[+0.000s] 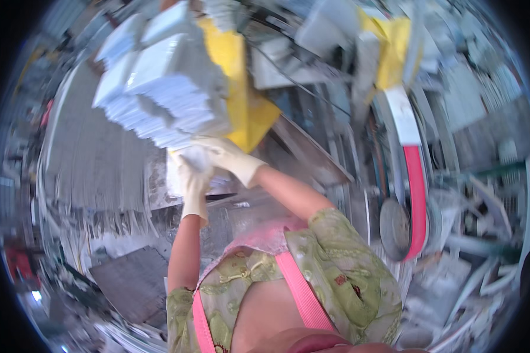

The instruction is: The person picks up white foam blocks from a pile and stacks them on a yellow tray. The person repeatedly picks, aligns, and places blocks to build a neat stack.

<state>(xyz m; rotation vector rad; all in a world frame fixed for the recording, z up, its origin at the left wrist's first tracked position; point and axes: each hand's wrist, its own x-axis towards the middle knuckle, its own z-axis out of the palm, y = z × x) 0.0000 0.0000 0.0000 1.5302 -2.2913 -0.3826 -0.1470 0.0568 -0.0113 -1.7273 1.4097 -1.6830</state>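
Note:
Both my hands wear cream-coloured gloves and meet in front of large piled stacks of thin white sheets (171,70). Between them is a small white piece (195,156), blurred, which looks like a sheet or thin bundle. My left hand (191,181) closes on its near left side. From the right, my right hand (232,159) grips it, fingers pointing toward the foot of the stacks. More white material (174,176) shows just left of my left hand. Motion blur and the gloves hide the exact finger positions.
A yellow panel (241,106) stands right of the stacks. Farther right, a red and white belt (415,188) runs around a round wheel (394,226). At left is a large grey layered pile (94,141). A dark flat board (132,282) lies at lower left.

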